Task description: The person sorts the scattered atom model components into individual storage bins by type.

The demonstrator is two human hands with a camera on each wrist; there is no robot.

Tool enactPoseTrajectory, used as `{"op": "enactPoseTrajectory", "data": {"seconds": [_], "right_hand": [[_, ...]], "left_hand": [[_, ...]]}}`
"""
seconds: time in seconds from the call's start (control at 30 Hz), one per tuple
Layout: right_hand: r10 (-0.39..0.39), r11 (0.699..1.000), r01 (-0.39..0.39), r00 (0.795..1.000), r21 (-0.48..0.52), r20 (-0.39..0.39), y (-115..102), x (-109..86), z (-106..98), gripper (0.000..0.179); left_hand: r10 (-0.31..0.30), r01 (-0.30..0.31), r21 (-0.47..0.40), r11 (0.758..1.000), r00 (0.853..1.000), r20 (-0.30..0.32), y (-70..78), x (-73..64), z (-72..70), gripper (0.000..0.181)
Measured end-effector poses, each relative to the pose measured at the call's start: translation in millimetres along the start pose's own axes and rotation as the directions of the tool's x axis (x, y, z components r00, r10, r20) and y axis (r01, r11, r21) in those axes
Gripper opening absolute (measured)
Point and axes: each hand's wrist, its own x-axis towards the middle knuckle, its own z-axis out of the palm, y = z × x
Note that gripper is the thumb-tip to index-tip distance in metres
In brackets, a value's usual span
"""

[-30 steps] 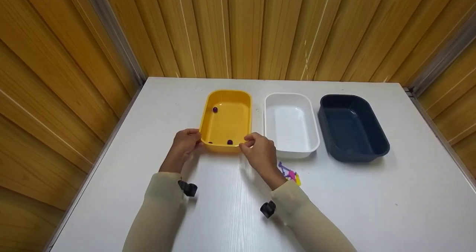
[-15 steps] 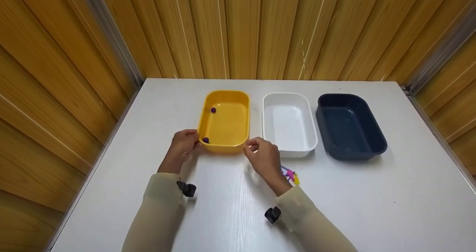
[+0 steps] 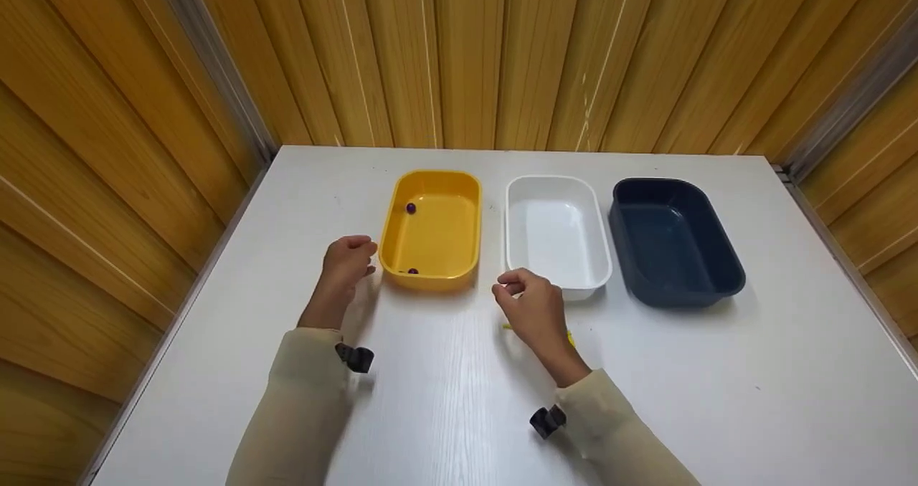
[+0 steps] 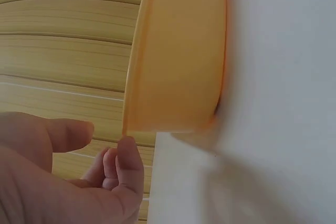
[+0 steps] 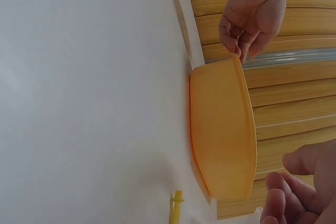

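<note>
A yellow bin (image 3: 437, 231) stands on the table with a dark purple ball (image 3: 411, 208) at its left side and another purple ball (image 3: 413, 272) near its front wall. My left hand (image 3: 347, 262) is just off the bin's front left corner. In the left wrist view, its thumb and fingers (image 4: 128, 158) stand apart, one fingertip close to the rim. My right hand (image 3: 534, 308) hovers before the white bin (image 3: 559, 235), loosely curled and holding nothing. Beneath it lies a small plastic toy, mostly hidden; a yellow part (image 5: 175, 208) shows in the right wrist view.
A dark blue bin (image 3: 678, 242) stands to the right of the white one. All three bins line the far half of the white table (image 3: 445, 400). Wood-patterned walls (image 3: 466, 56) rise behind the table and at both sides.
Both hands have let go of the yellow bin's front corners. The left drew slightly left, the right moved right, over the toy. A purple ball rolled along the bin's front wall.
</note>
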Motion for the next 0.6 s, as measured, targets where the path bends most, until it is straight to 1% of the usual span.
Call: {"op": "enactPoseTrajectory", "data": {"seconds": [0.13,0.3,0.37,0.47,0.6], "right_hand": [[0.039,0.999,-0.039,0.999,0.020,0.005,6,-3.7,-11,0.010],[0.088,0.996,-0.088,0.996,0.035,-0.002,14,-7.9,-25,0.012],[0.102,0.994,-0.102,0.995,0.028,-0.010,18,-9.5,-29,0.013],[0.142,0.989,-0.142,0.990,0.040,0.002,25,-12.7,-36,0.016],[0.185,0.982,-0.185,0.983,0.034,0.011,35,-17.0,-42,0.018]], "left_hand": [[0.037,-0.036,0.041,0.998,0.999,-0.021,7.3,-5.9,3.3,0.041],[0.079,-0.077,0.069,0.995,0.997,-0.020,18.2,-17.9,16.6,0.036],[0.103,-0.102,0.065,0.993,0.995,-0.002,21.9,-24.3,24.3,0.033],[0.150,-0.151,0.028,0.988,0.988,0.046,25.9,-34.6,36.5,0.028],[0.200,-0.199,-0.015,0.980,0.973,0.113,29.8,-46.1,54.3,0.024]]}}
